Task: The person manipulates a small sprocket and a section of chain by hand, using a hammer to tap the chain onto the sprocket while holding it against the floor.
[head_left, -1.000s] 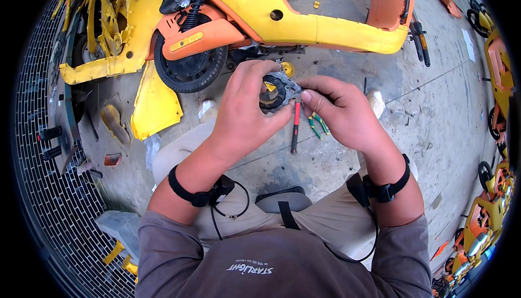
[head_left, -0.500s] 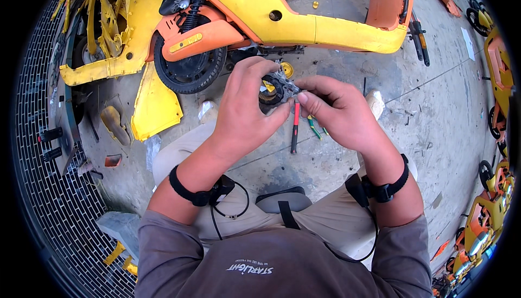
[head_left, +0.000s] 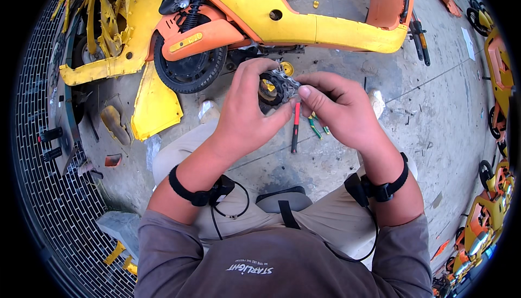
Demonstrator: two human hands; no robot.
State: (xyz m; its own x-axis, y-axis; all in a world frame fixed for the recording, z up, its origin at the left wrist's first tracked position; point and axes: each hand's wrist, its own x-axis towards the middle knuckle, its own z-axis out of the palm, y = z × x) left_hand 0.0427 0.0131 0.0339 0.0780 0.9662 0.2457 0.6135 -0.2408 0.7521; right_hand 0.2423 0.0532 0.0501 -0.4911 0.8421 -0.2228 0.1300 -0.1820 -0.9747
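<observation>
My left hand (head_left: pixel 239 103) holds a greasy, dark ring-shaped metal part (head_left: pixel 287 87) in front of me, its fingers curled over the far side and its thumb beneath. Through the ring's opening a bit of yellow shows. At the part's right edge, my right hand (head_left: pixel 344 105) is closed in a pinch, thumb against index finger. Whatever lies between those fingertips is too small to make out. Below the part, a tool with a red and black handle (head_left: pixel 296 130) lies on the floor, beside green-handled pliers (head_left: pixel 315 127) partly hidden by my right hand.
A yellow and orange scooter body (head_left: pixel 287 27) lies ahead, its black wheel (head_left: pixel 190 65) towards the left. Yellow panels (head_left: pixel 157 105) are piled at the left. A yellow round piece (head_left: pixel 287 69) sits just beyond my hands. More scooters (head_left: pixel 483 216) line the right side.
The ring-shaped part has turned slightly in my left hand. My right hand has shifted a little, its thumb and fingers still pinched at the part's edge.
</observation>
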